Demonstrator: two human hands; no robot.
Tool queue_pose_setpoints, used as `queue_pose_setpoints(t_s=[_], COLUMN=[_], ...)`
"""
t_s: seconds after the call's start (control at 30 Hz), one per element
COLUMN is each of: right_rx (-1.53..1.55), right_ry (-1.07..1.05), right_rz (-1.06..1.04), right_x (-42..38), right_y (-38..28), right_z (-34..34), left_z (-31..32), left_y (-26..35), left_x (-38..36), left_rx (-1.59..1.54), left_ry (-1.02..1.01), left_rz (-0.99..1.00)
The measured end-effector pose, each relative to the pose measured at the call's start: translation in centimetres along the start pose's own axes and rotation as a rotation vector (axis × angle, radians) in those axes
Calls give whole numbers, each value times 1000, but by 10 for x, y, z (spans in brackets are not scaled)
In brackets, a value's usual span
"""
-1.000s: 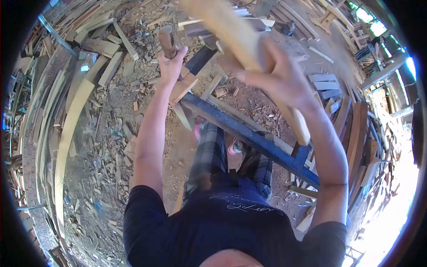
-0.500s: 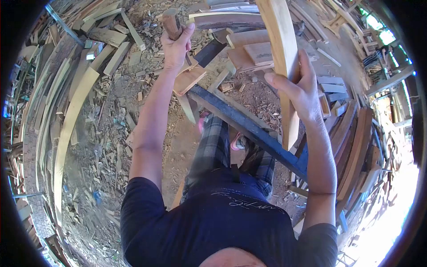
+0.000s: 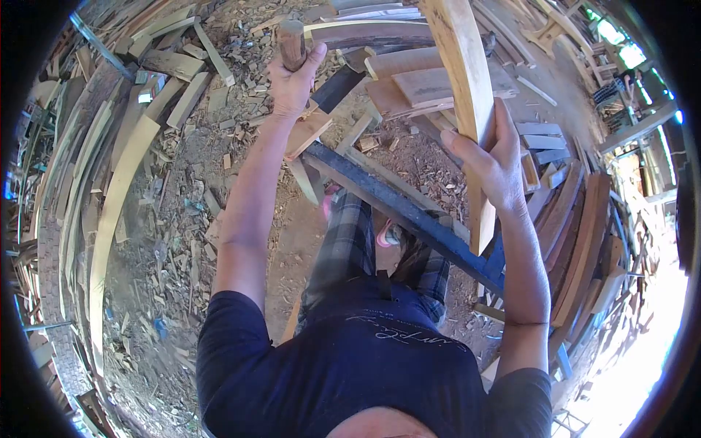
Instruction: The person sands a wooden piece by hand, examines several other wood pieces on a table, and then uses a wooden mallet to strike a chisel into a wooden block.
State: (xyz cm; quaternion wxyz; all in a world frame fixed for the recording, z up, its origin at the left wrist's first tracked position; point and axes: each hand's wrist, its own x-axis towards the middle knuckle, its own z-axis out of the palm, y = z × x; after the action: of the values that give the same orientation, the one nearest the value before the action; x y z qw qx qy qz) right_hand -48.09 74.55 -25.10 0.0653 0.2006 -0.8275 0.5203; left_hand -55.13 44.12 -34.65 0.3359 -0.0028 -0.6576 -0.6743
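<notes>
My left hand [image 3: 293, 86] is closed round a thick, round brown wooden handle [image 3: 291, 45], its top end poking up above my fist. What is at the handle's lower end cannot be made out. Just below that hand, a light wood block [image 3: 307, 133] rests at the end of a dark, narrow beam [image 3: 394, 202]. On the other side, my right hand [image 3: 499, 166] grips a long, slightly curved pale plank [image 3: 465, 73] between thumb and fingers. The plank stands steeply, its lower end near the beam and its top running out of view.
Curved boards [image 3: 420, 64] are stacked ahead, and long reddish-brown planks [image 3: 584, 248] lie at the right. A long pale curved strip [image 3: 120, 197] and piled timber line the left. Wood chips and offcuts cover the dirt floor [image 3: 179, 255] around my legs.
The plank in my right hand has dropped slightly and shifted a little to the right. My left hand, with the handle, has moved slightly right and down.
</notes>
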Motion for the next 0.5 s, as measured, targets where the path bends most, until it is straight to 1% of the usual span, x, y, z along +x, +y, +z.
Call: queue_pose_setpoints(t_s=[0.17, 0.23, 0.3, 0.37, 0.43, 0.5], right_rx=[19, -59, -37, -17, -4, 1], right_ry=[-30, -43, -54, -67, -91, -81], right_rz=[49, 66, 85, 101, 174, 136], right_x=[-6, -11, -14, -15, -15, -17], right_y=[11, 13, 15, 17, 20, 28], right_z=[-1, -1, 1, 3, 3, 4], left_z=[-3, -6, -11, -9, -5, -2], left_y=[1, 2, 2, 1, 1, 0], left_x=[-3, -4, -3, -6, -9, -11], left_rx=[34, 35, -69, -80, -97, -98], left_ry=[-12, -17, 0, 34, 67, 73], left_rz=[39, 48, -9, 1, 14, 47])
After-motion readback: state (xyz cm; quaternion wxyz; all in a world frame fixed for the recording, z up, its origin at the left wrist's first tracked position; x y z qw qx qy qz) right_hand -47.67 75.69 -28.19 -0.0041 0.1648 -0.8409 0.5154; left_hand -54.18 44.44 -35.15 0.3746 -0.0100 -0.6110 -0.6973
